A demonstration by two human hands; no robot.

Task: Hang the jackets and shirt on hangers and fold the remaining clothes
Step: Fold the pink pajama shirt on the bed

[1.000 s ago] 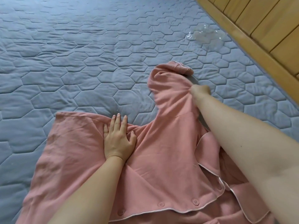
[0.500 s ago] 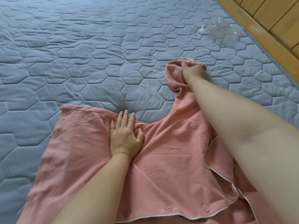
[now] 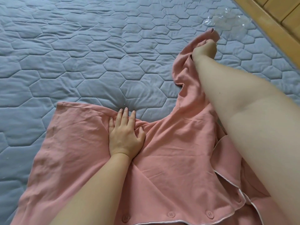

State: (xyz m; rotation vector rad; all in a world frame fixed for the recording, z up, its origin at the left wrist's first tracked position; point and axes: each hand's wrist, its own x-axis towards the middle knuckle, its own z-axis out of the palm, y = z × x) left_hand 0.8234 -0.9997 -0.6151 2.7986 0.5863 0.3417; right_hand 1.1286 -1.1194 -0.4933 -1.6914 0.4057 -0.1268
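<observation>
Here, a seemingly soft, limp pink shirt point(image 3: 170, 159) is pinned by the left hand's point(image 3: 125, 138) straight fingers, its far sleeve end point(image 3: 186, 73) clenched in the right hand point(image 3: 205, 49).

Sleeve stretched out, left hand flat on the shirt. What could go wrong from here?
1. The right hand grips the sleeve near its end, close to the clear plastic bag; a pull toward it could sweep the bag into the fold.
2. The left hand presses flat on bunched fabric of the pink shirt, so creases there may get folded in.
</observation>
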